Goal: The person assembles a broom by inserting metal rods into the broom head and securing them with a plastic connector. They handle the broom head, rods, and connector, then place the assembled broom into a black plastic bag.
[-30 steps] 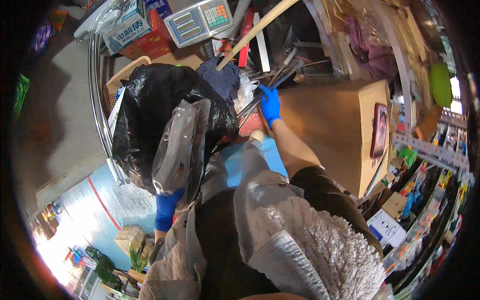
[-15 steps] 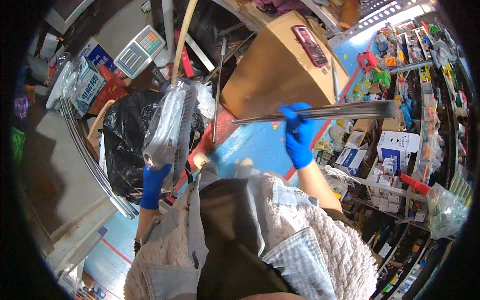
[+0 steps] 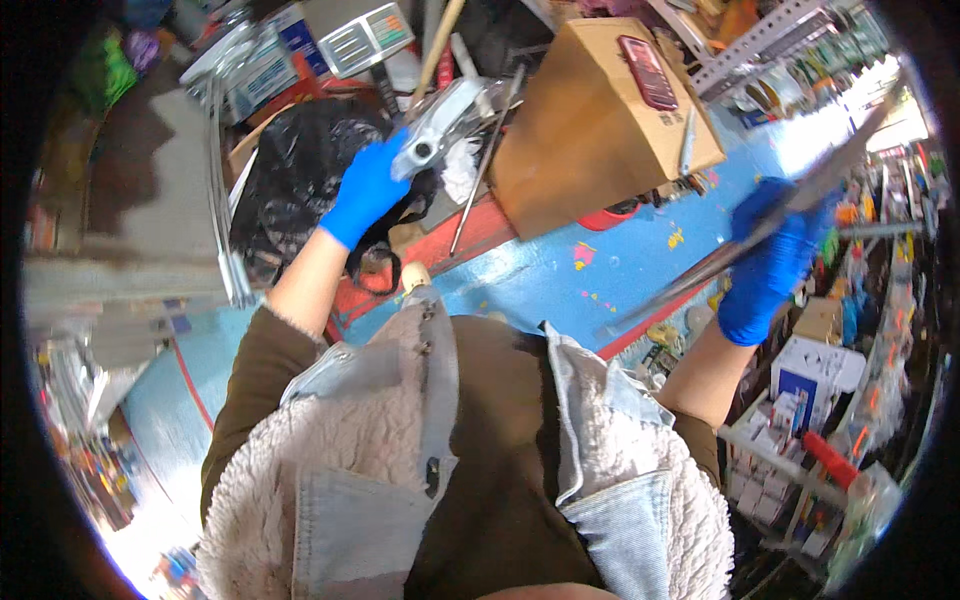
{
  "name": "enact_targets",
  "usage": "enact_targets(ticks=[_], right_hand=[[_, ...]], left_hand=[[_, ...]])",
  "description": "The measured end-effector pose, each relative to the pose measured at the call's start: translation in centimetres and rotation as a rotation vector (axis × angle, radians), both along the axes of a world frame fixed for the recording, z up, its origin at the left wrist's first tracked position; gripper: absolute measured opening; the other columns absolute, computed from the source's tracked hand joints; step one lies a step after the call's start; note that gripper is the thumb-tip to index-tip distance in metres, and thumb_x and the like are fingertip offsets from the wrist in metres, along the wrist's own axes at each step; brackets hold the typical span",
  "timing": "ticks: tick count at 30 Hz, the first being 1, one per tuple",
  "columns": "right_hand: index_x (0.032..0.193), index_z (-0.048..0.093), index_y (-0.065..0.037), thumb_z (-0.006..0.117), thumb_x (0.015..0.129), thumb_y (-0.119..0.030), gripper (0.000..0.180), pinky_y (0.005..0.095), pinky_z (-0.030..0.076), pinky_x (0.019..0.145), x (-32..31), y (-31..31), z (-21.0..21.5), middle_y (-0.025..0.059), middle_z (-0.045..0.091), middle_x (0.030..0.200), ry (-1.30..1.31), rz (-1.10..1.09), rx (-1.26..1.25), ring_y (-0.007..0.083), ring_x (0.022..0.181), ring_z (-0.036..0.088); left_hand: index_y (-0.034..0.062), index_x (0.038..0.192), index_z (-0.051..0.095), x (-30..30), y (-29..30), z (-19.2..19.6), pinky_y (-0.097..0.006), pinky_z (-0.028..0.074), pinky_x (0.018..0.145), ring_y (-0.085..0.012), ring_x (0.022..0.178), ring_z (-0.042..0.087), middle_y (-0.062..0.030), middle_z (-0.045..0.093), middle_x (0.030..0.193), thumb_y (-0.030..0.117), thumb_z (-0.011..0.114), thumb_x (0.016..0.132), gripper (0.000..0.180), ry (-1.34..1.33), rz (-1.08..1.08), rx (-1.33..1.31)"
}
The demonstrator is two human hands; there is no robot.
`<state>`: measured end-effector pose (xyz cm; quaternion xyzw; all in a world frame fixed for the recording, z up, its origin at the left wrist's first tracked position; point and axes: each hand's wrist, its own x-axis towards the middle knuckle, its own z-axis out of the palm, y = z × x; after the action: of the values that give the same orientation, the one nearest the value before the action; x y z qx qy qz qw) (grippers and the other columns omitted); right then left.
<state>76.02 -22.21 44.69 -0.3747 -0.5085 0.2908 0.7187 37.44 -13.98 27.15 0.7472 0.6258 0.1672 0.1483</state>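
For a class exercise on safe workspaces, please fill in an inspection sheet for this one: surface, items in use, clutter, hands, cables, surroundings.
Surface: blue floor with coloured markings.
Job's things: grey part in clear plastic; bundle of thin rods, motion-blurred.
Clutter: black bag, large cardboard box with a phone on it, digital scale.
Hands: gloved left hand holds the grey part; gloved right hand grips the rods.
Cables: none certain; black loop near the bag, strap or cord unclear.
Surroundings: packed shelving at right.

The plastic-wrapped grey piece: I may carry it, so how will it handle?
The grey piece is probably stiff, as the round opening at its end looks firmly shaped. Its shiny, loose clear wrap might slide in the gloved left hand.
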Motion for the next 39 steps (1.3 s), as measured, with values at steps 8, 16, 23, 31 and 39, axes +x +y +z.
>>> enact_targets(ticks=[8, 16, 23, 31, 39], right_hand=[[0.141, 0.03, -0.017, 0.047, 0.089, -0.014, 0.055, 0.0254, 0.041, 0.068, -5.4, -2.9, -10.6, 0.0082, 0.053, 0.101, -0.612, 0.698, -0.609, 0.0143, 0.078, 0.048], [0.139, 0.031, -0.024, 0.048, 0.089, -0.016, 0.053, 0.0402, 0.046, 0.08, -5.9, -3.2, -13.3, 0.0229, 0.056, 0.105, -0.846, 0.603, -0.304, 0.0374, 0.094, 0.056], [0.139, 0.03, -0.028, 0.048, 0.09, -0.018, 0.054, 0.0416, 0.047, 0.069, -6.8, -3.3, -12.8, 0.0206, 0.056, 0.087, -0.892, 0.544, -0.337, 0.0362, 0.077, 0.057], [0.142, 0.027, -0.023, 0.043, 0.092, -0.023, 0.053, 0.0183, 0.036, 0.05, -8.1, -1.6, -9.8, -0.0005, 0.046, 0.075, -0.264, 0.949, -0.797, 0.0053, 0.059, 0.04], [0.127, 0.043, -0.017, 0.045, 0.094, -0.031, 0.036, 0.0156, 0.027, 0.039, -8.1, -1.2, -8.4, -0.0019, 0.046, 0.071, 0.422, 1.353, -0.989, 0.0032, 0.05, 0.036]], left_hand=[[0.0219, 0.131, 0.045, 0.3, -1.4, 2.5, -0.044, 0.047, 0.074, -0.0377, 0.087, 0.053, -0.0189, 0.053, 0.095, 0.019, 0.064, 0.071, 0.063, 0.221, 0.129, 0.326], [0.0208, 0.13, 0.047, 2.5, -3.5, 5.4, -0.043, 0.044, 0.078, -0.0368, 0.088, 0.051, -0.0194, 0.052, 0.099, 0.02, 0.067, 0.071, 0.062, 0.232, 0.139, 0.412], [0.0227, 0.131, 0.045, 3.3, -3.9, 7.0, -0.043, 0.04, 0.085, -0.038, 0.097, 0.047, -0.0205, 0.049, 0.11, 0.016, 0.069, 0.069, 0.067, 0.375, 0.221, 0.518], [0.0247, 0.132, 0.045, 5.9, -4.6, 8.5, -0.043, 0.037, 0.09, -0.0379, 0.103, 0.045, -0.0212, 0.046, 0.118, 0.007, 0.067, 0.065, 0.074, 0.315, 0.128, 0.634], [0.0224, 0.132, 0.045, 5.3, -4.7, 10.3, -0.043, 0.036, 0.091, -0.0387, 0.104, 0.045, -0.0216, 0.046, 0.118, 0.006, 0.068, 0.063, 0.075, 0.302, 0.122, 0.763]])
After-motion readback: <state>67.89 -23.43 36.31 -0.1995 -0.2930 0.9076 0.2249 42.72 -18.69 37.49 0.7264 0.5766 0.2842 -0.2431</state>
